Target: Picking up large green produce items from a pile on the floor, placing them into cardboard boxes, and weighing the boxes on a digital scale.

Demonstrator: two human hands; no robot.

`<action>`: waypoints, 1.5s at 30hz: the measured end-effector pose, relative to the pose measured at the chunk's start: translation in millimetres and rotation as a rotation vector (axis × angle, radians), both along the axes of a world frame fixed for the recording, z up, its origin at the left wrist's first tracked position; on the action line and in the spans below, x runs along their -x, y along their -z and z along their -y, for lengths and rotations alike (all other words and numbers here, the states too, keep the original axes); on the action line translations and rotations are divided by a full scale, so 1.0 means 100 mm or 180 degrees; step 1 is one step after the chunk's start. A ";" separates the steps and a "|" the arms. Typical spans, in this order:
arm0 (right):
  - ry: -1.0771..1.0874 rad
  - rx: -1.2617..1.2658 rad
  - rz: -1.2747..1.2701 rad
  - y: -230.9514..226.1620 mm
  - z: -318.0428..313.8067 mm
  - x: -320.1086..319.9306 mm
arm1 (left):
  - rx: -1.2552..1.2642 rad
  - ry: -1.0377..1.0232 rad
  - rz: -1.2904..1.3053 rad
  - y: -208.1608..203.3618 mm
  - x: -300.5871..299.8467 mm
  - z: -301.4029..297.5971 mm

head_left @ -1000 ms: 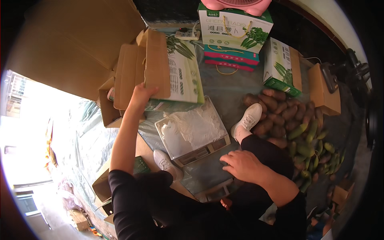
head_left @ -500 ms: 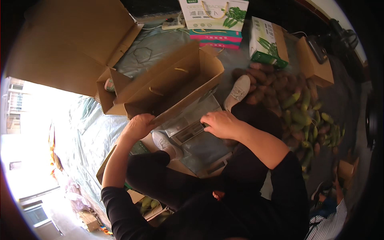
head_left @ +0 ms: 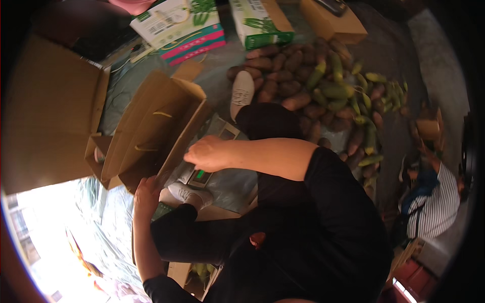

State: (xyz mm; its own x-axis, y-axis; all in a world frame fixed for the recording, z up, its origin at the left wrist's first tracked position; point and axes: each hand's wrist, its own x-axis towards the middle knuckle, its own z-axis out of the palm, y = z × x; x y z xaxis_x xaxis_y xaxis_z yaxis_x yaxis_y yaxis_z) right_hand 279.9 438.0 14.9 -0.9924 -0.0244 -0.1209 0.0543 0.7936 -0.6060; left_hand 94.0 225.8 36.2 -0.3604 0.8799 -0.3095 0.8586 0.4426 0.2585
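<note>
An open-topped brown cardboard box with yellow cord handles stands on a scale that has a lit green display. My left hand is closed on the box's near left corner. Just right of the box's near long side is my right hand, above the scale. Its fingers are loosely bent and apart, with nothing seen in them. Part of the scale is hidden under the box and this hand.
Dark reddish-brown tubers and green radishes lie heaped at the right. White-and-green cartons stand at the back. A large carton is at left. At far right is another person in a striped top.
The view has swung right, shifting the scene left. My right hand has come closer to the box's near side. My left hand stays at the box's corner. The green display now shows.
</note>
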 end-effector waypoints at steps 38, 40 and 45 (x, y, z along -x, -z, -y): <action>0.3794 0.1683 -0.0934 0.97 -0.66 -1.65 | -0.0245 -0.0698 0.0380 0.19 -0.36 -0.37; 0.3715 0.1604 -0.0739 1.20 -0.50 -1.75 | -0.0273 -0.0663 0.0408 0.23 -0.36 -0.39; 0.3468 0.1491 0.0052 1.43 -0.31 -1.89 | -0.0389 -0.0762 0.0497 0.24 -0.33 -0.37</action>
